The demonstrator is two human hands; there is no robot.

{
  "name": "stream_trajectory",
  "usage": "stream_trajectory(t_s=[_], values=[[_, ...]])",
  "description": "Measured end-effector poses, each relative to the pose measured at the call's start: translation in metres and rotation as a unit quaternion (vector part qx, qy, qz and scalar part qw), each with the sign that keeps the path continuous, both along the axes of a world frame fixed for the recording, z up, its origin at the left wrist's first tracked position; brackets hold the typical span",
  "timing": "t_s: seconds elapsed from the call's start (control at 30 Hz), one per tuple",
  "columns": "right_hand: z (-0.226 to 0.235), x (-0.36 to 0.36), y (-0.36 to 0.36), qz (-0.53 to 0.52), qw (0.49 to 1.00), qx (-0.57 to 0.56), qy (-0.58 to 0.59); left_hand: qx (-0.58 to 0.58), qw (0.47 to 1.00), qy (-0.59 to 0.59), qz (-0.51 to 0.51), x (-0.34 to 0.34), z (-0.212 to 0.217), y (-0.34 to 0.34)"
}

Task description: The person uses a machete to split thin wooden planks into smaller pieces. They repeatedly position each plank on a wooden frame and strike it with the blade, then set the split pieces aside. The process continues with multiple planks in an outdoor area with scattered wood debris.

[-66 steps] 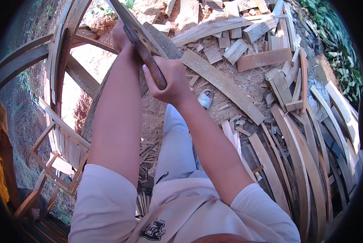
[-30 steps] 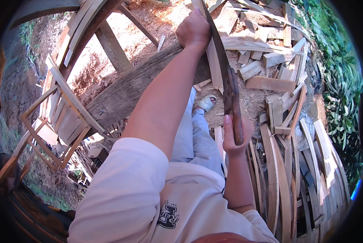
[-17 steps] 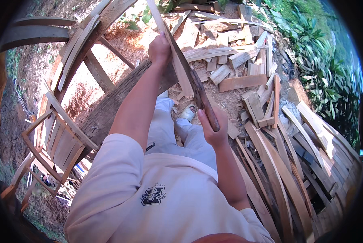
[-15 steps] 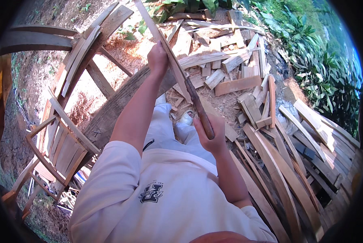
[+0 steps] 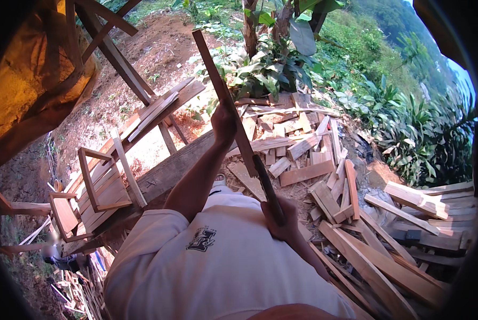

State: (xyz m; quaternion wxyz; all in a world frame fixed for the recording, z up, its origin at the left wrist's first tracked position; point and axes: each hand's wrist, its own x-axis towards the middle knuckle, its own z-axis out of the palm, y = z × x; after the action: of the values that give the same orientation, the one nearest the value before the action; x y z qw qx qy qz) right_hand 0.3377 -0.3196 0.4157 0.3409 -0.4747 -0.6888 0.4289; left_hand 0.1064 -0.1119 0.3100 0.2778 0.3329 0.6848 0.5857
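I hold a long, narrow wooden slat point(image 5: 213, 69) up before my chest, its far end tilted to the left. My left hand point(image 5: 224, 126) is wrapped round its middle. My right hand point(image 5: 286, 220) grips the darker, rounded near end. A jagged step shows where the pale flat part meets that dark part; whether it is one piece or two pressed together I cannot make out. Beyond my left forearm runs a thick, weathered plank point(image 5: 167, 173). Curved wooden frames point(image 5: 104, 178) rest near its left end.
Cut wood offcuts point(image 5: 305, 173) lie heaped ahead among sawdust. Long curved boards point(image 5: 367, 261) lie at my right, beside stacked planks point(image 5: 428, 242). Wooden posts point(image 5: 116, 58) and a yellow-orange sheet point(image 5: 36, 80) stand at the upper left. Plants point(image 5: 281, 69) grow beyond the heap.
The view has tipped up and shifted, showing more of the hillside and the posts. The slat stands more upright and is turned more edge-on. Both hands keep their grip.
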Motion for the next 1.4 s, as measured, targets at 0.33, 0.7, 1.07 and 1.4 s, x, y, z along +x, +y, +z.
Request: stream_trajectory(t_s=[0.33, 0.7, 1.07, 1.4], values=[[0.002, 0.040, -0.019, -0.034, 0.997, -0.009, 0.073, 0.013, 0.977, 0.213, 0.015, 0.037, -0.002, -0.007], [0.046, 0.045, -0.012, -0.104, 0.891, -0.297, 0.328, -0.064, 0.908, 0.406, -0.077, 0.045, -0.033, -0.033], [0.022, 0.109, 0.030, -0.098, 0.652, -0.436, 0.613, 0.170, 0.700, 0.610, -0.329, -0.008, -0.024, -0.063], [0.018, 0.059, -0.003, -0.111, 0.779, -0.377, 0.488, -0.027, 0.791, 0.564, -0.236, -0.017, 0.007, -0.076]])
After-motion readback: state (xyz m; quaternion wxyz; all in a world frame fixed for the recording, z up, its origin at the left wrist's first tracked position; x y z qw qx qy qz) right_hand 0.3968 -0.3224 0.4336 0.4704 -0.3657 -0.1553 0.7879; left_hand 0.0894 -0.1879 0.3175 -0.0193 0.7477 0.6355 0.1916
